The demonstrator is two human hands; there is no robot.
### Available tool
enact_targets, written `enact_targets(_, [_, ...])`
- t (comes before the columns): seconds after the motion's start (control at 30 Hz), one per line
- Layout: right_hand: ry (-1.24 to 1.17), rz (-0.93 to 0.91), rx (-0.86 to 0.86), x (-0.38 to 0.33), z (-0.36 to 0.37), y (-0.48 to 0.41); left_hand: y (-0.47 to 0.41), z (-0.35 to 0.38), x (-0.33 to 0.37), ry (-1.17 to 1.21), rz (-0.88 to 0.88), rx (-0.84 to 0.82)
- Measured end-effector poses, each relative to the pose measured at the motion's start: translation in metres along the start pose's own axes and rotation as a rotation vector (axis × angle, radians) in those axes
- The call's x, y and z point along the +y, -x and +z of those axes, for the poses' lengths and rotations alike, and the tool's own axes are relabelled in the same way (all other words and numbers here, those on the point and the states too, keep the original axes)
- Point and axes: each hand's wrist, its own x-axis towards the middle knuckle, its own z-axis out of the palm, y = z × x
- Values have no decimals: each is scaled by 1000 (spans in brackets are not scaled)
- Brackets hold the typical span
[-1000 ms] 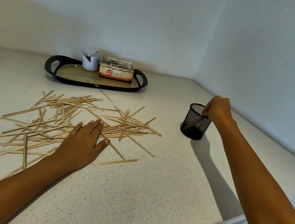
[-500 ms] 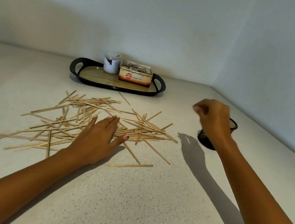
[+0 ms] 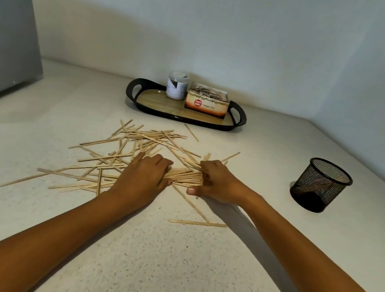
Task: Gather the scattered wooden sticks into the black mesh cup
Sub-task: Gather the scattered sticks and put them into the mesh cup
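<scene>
Pale speckled countertop [image 3: 165, 269] meets white walls [image 3: 230, 37] in a corner. At frame centre, right hand [image 3: 218, 184] fingers curl round a bundle of thin pale wooden sticks [image 3: 152, 136]; left hand [image 3: 141, 178] fingers lie together, pressing the pile. Mid-right, the round black mesh cup [image 3: 319, 186] stands upright, well apart, near the wall. Behind sits a black oval tray [image 3: 132, 90].

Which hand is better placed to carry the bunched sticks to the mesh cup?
Right, likely. The right hand curls round the bunched wooden sticks and lies nearer the black mesh cup, which stands upright to its right. The left hand would have to reach across.
</scene>
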Motion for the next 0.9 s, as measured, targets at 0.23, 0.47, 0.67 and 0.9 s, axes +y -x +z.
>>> enact_targets(0.23, [57, -99, 65, -28, 0, -9, -7, 4, 3, -79, 40, 97])
enact_targets(0.47, [151, -186, 139, -42, 8, -7, -6, 7, 4, -125, 45, 184])
enact_targets(0.67, [72, -139, 230, -36, 2, -7, -4, -17, 9, 69, -116, 402])
enact_targets(0.9, [-326, -42, 333, -38, -20, -8, -9, -26, 13, 554, -275, 435])
